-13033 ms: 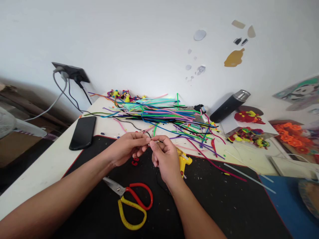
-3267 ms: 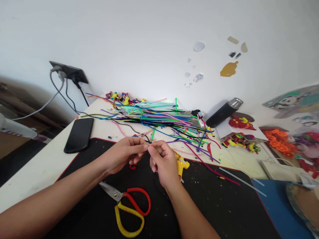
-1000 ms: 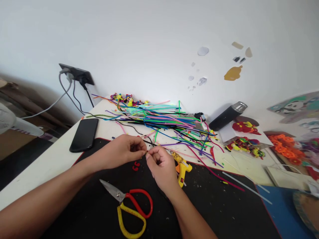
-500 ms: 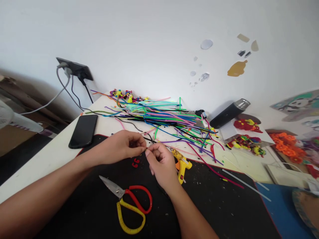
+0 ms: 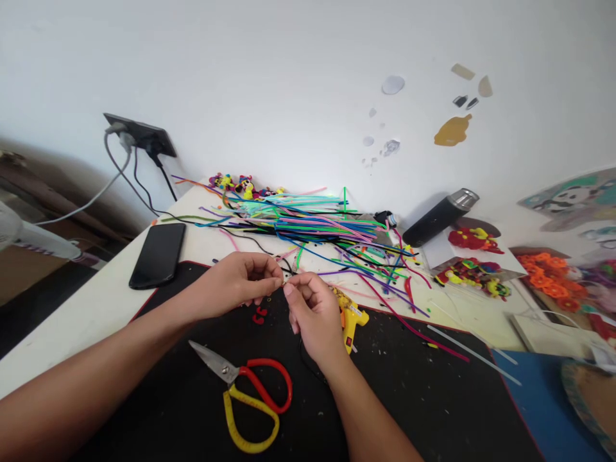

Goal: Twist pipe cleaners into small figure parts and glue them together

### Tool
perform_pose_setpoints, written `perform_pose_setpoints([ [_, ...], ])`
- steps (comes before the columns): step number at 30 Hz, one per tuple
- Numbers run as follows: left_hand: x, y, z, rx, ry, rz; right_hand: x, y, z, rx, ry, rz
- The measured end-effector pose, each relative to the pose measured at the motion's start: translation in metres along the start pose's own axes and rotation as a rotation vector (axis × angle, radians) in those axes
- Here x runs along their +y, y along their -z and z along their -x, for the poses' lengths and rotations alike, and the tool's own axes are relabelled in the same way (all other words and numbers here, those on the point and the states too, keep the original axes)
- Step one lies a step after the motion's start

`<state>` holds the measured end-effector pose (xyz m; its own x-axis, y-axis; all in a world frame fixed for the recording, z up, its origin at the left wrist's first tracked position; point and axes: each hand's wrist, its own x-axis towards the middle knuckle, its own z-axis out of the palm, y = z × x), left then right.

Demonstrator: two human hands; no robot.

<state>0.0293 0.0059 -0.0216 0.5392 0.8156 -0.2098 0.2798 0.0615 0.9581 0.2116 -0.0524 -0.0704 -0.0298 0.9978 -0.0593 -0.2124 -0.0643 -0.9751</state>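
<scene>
Above the black mat [image 5: 433, 398], just beyond the scissors [image 5: 250, 388], your left hand [image 5: 235, 282] and right hand [image 5: 315, 314] meet fingertip to fingertip. Each pinches an end of a thin dark strand [image 5: 287, 280] that is too small to show its shape. For work this fine you probably do best to grip close to the spot you are shaping. Roll with thumb and forefinger rather than the wrist, and work low so a dropped piece lands by the red bits [image 5: 260, 314]. Mind the yellow glue gun [image 5: 351, 316] just beside your right hand, since its nozzle may be hot.
</scene>
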Motion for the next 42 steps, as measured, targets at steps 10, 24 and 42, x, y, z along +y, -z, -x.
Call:
perform_pose_setpoints([
  [10, -0.001, 0.006, 0.001, -0.044, -0.022, -0.210, -0.001, 0.001, 0.001, -0.037, 0.006, 0.139],
  [24, 0.008, 0.015, 0.007, -0.100, -0.051, -0.523, 0.000, 0.001, 0.001, -0.091, -0.003, 0.277],
  [42, 0.009, 0.019, 0.004, -0.102, -0.018, -0.488, -0.001, 0.003, 0.000, -0.111, -0.064, 0.209],
])
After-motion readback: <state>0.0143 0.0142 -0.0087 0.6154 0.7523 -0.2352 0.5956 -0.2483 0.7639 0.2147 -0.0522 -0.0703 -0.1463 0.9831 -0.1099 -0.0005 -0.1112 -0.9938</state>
